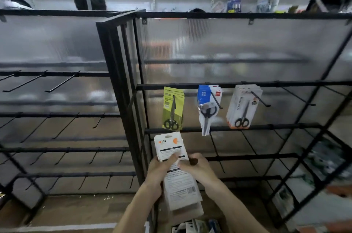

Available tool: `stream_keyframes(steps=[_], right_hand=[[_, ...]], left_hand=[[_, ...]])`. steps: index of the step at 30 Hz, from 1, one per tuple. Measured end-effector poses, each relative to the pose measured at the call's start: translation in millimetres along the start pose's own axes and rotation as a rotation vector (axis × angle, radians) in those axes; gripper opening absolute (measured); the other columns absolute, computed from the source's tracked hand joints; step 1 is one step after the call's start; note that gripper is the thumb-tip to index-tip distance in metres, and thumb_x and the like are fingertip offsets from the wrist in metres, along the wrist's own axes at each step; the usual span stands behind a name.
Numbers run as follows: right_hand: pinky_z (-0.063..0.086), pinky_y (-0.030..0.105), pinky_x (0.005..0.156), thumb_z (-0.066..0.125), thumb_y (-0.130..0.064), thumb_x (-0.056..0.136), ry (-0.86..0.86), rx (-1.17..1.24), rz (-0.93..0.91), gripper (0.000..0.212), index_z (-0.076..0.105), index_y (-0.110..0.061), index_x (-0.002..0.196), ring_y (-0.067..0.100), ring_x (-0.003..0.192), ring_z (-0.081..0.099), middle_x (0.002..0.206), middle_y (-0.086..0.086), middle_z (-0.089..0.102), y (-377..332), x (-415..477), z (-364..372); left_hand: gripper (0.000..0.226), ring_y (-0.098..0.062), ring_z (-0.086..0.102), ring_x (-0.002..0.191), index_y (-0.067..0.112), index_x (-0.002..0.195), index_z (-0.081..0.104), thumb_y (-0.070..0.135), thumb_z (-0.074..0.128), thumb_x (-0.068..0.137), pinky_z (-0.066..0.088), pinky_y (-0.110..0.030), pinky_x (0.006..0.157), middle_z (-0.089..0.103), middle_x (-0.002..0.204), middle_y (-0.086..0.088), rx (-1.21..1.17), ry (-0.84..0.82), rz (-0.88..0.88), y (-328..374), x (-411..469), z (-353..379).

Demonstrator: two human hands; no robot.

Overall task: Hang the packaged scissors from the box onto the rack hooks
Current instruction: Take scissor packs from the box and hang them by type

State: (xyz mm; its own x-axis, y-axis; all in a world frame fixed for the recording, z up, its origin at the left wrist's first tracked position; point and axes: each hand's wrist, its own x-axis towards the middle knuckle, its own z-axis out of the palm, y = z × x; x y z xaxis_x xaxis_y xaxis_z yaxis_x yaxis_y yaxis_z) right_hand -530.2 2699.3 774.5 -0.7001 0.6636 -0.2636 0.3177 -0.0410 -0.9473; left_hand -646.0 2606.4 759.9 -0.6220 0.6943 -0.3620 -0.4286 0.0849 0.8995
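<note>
A fanned stack of white packs [180, 185] sits between both hands, backs to the camera, in front of the lower rows of the rack [266, 127]. The left hand [160, 170] clasps the stack from the left, thumb across the top cards. The right hand [200, 166] pinches the right edge. The packs look light, with stiff card that is likely slick and apt to slide apart. Best take one near its top and feed it onto an empty hook [217, 151] just right of the hands.
</note>
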Motion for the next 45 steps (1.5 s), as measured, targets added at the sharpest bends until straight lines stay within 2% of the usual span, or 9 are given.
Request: stream_keyframes(steps=[3,5,11,18,23,28,33,38,45], right_hand=[[0.054,0.031,0.072,0.073,-0.019,0.087,0.162,-0.060,0.042,0.016,0.065,-0.009,0.078,0.014,0.076,0.071,0.084,0.009,0.074,-1.1,-5.6,-26.9],[0.056,0.040,0.077,0.071,-0.020,0.089,0.225,-0.064,0.078,0.017,0.068,-0.005,0.082,0.019,0.079,0.072,0.084,0.009,0.074,0.2,-8.9,-44.8],[0.056,0.032,0.066,0.068,-0.022,0.090,0.298,0.136,0.139,0.024,0.059,-0.008,0.109,0.020,0.084,0.073,0.096,0.007,0.074,13.6,-21.6,-90.7],[0.061,0.045,0.080,0.059,-0.016,0.093,0.422,0.219,0.070,0.018,0.058,-0.004,0.106,0.023,0.086,0.073,0.094,0.009,0.074,17.6,-37.1,-166.9],[0.041,0.023,0.063,0.063,-0.025,0.092,0.285,0.078,0.003,0.018,0.055,-0.014,0.081,0.010,0.067,0.053,0.073,-0.003,0.057,33.1,-40.3,-180.6],[0.051,0.028,0.075,0.070,-0.034,0.092,0.199,0.212,-0.002,0.021,0.065,-0.018,0.104,0.019,0.096,0.069,0.108,0.004,0.071,51.7,-36.5,-236.4],[0.054,0.040,0.096,0.092,-0.037,0.066,0.028,0.204,0.144,0.081,0.048,-0.012,0.129,0.019,0.105,0.070,0.115,0.003,0.072,51.1,-19.2,-301.1],[0.058,0.027,0.081,0.073,-0.005,0.088,0.027,0.237,-0.075,0.018,0.072,-0.004,0.106,0.016,0.092,0.074,0.098,0.004,0.078,47.8,-19.5,-334.6],[0.056,0.027,0.073,0.064,-0.032,0.096,0.145,0.078,-0.293,0.013,0.069,-0.019,0.096,0.012,0.086,0.072,0.091,-0.003,0.075,21.2,-5.0,-340.8]], left_hand=[[0.033,-0.029,0.076,0.094,0.009,0.114,0.073,0.019,0.082,0.084,0.061,-0.044,0.087,0.078,0.103,-0.013,-0.011,-0.054,0.001,-1.5,-1.0,14.1],[0.028,-0.028,0.077,0.093,0.007,0.112,0.074,0.014,0.080,0.086,0.062,-0.036,0.076,0.078,0.103,-0.013,-0.013,-0.091,0.001,-3.0,-1.8,24.0],[0.023,-0.029,0.077,0.085,0.003,0.109,0.071,0.002,0.076,0.087,0.061,-0.031,0.060,0.078,0.100,-0.017,-0.020,-0.150,0.008,-12.4,-1.5,65.1],[0.043,-0.034,0.075,0.095,0.009,0.116,0.070,0.014,0.087,0.077,0.056,-0.058,0.093,0.079,0.101,-0.012,0.056,-0.112,0.038,-33.3,12.9,112.3],[0.034,-0.026,0.076,0.095,0.014,0.116,0.069,0.012,0.081,0.085,0.061,-0.045,0.087,0.079,0.102,-0.005,0.097,-0.179,0.130,-41.9,10.8,174.6],[0.024,-0.023,0.077,0.084,0.006,0.112,0.069,0.002,0.073,0.089,0.060,-0.029,0.060,0.079,0.098,-0.010,-0.001,-0.163,0.095,-48.5,7.1,226.5],[0.025,-0.023,0.077,0.091,0.009,0.113,0.070,0.004,0.074,0.089,0.062,-0.035,0.071,0.079,0.102,-0.009,0.019,-0.146,0.085,-56.9,3.7,273.2],[0.024,-0.029,0.076,0.094,0.008,0.111,0.072,0.006,0.075,0.087,0.058,-0.044,0.083,0.078,0.105,-0.013,0.011,-0.035,0.083,-76.0,5.4,300.7],[0.029,-0.022,0.077,0.085,0.012,0.108,0.073,0.015,0.084,0.081,0.060,-0.036,0.073,0.080,0.094,-0.003,0.072,0.195,0.151,-82.4,-3.5,294.9]])
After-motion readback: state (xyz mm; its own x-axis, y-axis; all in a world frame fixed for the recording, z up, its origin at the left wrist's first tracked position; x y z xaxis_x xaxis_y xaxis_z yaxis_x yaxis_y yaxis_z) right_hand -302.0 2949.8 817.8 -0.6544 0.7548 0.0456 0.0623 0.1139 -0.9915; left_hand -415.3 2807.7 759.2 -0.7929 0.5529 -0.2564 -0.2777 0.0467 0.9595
